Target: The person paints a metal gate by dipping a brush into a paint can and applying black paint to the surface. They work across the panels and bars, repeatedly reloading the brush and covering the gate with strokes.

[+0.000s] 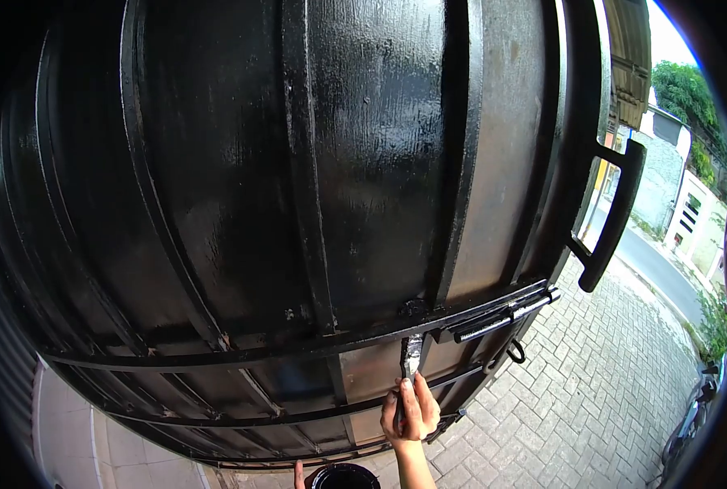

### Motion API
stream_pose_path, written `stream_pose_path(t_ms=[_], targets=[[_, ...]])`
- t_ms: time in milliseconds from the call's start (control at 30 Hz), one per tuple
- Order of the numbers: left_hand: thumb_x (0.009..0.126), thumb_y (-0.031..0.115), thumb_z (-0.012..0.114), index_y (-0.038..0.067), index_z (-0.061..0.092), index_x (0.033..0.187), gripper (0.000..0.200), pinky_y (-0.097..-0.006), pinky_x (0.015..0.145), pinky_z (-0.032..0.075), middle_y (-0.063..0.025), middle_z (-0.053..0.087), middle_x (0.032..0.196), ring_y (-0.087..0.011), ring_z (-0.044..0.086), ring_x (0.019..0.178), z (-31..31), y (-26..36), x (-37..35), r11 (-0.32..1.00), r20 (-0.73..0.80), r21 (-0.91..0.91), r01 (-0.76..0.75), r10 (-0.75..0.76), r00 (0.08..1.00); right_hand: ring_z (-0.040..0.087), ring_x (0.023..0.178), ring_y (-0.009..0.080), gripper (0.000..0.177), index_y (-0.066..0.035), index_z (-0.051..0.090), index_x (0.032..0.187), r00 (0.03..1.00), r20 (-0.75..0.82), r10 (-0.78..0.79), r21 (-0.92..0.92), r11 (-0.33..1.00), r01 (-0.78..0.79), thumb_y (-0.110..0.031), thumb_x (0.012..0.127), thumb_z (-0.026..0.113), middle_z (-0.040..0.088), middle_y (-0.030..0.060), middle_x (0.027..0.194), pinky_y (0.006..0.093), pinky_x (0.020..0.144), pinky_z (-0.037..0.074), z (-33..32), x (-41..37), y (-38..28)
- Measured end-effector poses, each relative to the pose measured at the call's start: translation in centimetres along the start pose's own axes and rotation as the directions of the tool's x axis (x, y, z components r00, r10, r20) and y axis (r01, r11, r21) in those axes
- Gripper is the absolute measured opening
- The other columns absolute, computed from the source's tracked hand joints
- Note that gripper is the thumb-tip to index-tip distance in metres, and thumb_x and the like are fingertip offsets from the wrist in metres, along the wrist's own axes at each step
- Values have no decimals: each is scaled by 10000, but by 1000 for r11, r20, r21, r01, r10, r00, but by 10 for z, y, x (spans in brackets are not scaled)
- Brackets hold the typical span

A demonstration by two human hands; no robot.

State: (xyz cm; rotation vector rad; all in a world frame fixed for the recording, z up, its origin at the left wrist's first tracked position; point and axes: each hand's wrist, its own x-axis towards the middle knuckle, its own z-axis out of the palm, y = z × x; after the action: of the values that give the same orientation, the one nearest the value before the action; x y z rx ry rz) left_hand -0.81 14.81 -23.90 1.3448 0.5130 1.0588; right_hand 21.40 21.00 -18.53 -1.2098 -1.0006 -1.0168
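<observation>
Painting the metal gate [372, 196] seems the step: right hand [411, 411] pinching a paintbrush [412, 354] at five o'clock, left hand [299, 475] by the paint can [346, 465] at six, grip unclear. Next, steady strokes seem needed.

The right hand [412, 407] grips a paintbrush [413, 355] upright, its bristles just under a crossbar on the large black gate [221, 163], though contact is hard to judge. Near and to the left, a finger of the left hand [300, 474] shows beside a can [345, 466] of dark paint. A bolt [507, 316] and handle [618, 216] sit on the gate's right side, with paving [575, 391] beyond and a road [661, 265] far right.
</observation>
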Motion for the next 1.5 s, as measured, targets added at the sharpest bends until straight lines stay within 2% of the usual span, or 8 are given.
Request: stream_pose_path(t_ms=[333,467,700,800,900,1000,1200,1500], targets=[[464,339,967,29,-61,1515,1503,-463,1007,464,-197,505,1309,-329,543,1185,-10,-27,1,1000,-5,3,18,-18,1000,690,657,220,410,-66,716,1036,942,321,-97,40,995,89,-54,626,708,696,186,927,269,574,541,-62,-28,19],[475,354,958,56,-48,1522,1482,-482,1014,461,-207,501,1318,-337,541,1190,-21,-73,0,998,75,31,-58,55,996,680,727,264,290,-57,730,946,972,189,-140,76,989,127,-81,657,711,692,202,941,300,643,545,-69,-34,23],[468,272,964,107,-62,1527,1483,-507,1006,474,-217,476,1358,-346,542,1194,-37,-151,-7,942,116,-306,-136,179,977,679,909,339,376,30,670,1120,974,-93,-205,146,965,217,19,744,665,668,241,1060,360,816,539,-7,-10,27],[480,221,961,132,-56,1528,1463,-517,1003,478,-220,468,1364,-343,540,1198,-57,-190,-6,903,204,-7,-430,422,883,627,893,286,415,-24,699,1100,962,-157,-225,32,972,233,12,687,706,702,130,1036,324,732,508,1,1,26],[471,187,962,133,-45,1529,1462,-514,1002,479,-219,466,1367,-340,537,1202,-72,-227,-19,921,189,-207,-330,369,910,532,1008,256,410,-111,696,1143,957,-168,-235,-67,972,226,-104,734,718,718,55,1029,338,839,374,9,-3,29],[442,180,968,124,-36,1528,1480,-506,1010,472,-214,473,1363,-331,534,1204,-80,-247,-39,931,87,-360,-62,100,991,511,1076,258,411,-130,686,1164,940,-186,-285,-60,958,279,-153,755,713,718,53,1028,368,926,318,17,0,28],[398,272,980,78,-16,1526,1517,-498,1044,433,-223,447,1382,-331,512,1228,-68,-243,-47,958,111,7,-288,286,952,516,1107,269,392,-158,690,1166,903,-136,-408,116,898,424,-186,775,688,712,66,1046,379,966,318,27,15,12],[385,335,973,52,-23,1522,1538,-473,1073,404,-221,458,1373,-325,506,1237,-49,-244,-56,946,91,40,-322,317,944,550,1047,252,338,-166,715,1080,879,-31,-476,177,863,474,-176,743,696,718,44,975,370,939,342,3,5,27]])
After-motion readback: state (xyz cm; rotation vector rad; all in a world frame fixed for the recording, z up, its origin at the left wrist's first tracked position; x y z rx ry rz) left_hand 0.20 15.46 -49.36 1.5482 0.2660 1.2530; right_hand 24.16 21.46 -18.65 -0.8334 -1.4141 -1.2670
